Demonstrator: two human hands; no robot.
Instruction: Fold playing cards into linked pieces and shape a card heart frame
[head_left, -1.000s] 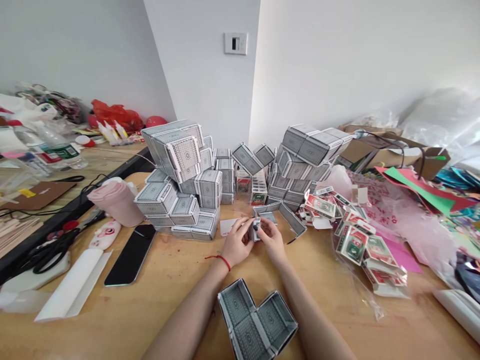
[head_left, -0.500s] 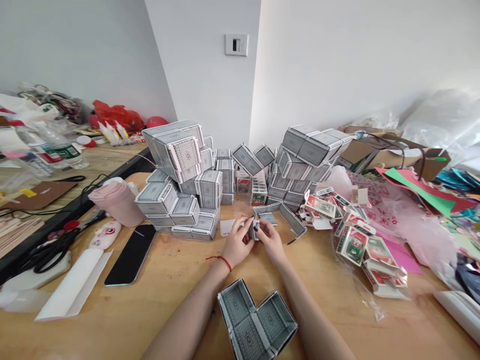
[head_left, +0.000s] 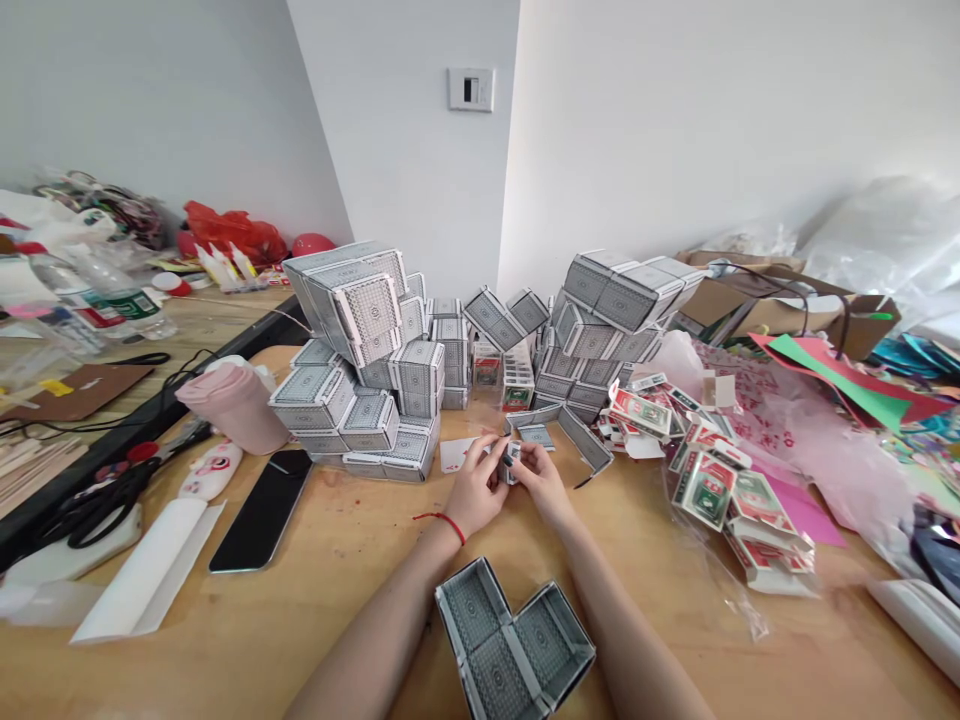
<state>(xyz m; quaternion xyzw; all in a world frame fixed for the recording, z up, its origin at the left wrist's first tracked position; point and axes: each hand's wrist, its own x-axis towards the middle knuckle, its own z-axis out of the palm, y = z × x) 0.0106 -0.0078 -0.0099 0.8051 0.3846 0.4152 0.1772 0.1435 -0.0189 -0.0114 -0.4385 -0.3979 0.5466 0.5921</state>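
Observation:
At the middle of the table my left hand (head_left: 478, 490) and my right hand (head_left: 538, 482) meet, fingers closed on a small grey-patterned playing card (head_left: 512, 474). It looks folded, and the fingers hide most of it. A face-up white card (head_left: 454, 453) lies flat beside my left fingers. Just beyond my right hand stands an open strip frame (head_left: 576, 436) of joined cards, a loose card (head_left: 537, 436) within it. Between my forearms rests an L-shaped open box (head_left: 491, 640) built of cards, its hollow side facing up.
Stacked card blocks rise at left (head_left: 367, 420) and right (head_left: 619, 300). A phone (head_left: 261, 512), pink cup (head_left: 232, 400) and scissors (head_left: 112, 500) lie left. Several card cartons (head_left: 709, 485) and a plastic bag (head_left: 817, 440) crowd the right; a wall (head_left: 420, 150) stands behind.
Both hands keep their place, with only slight finger movement around the card. Slightly more of the face-up card shows beside my left hand.

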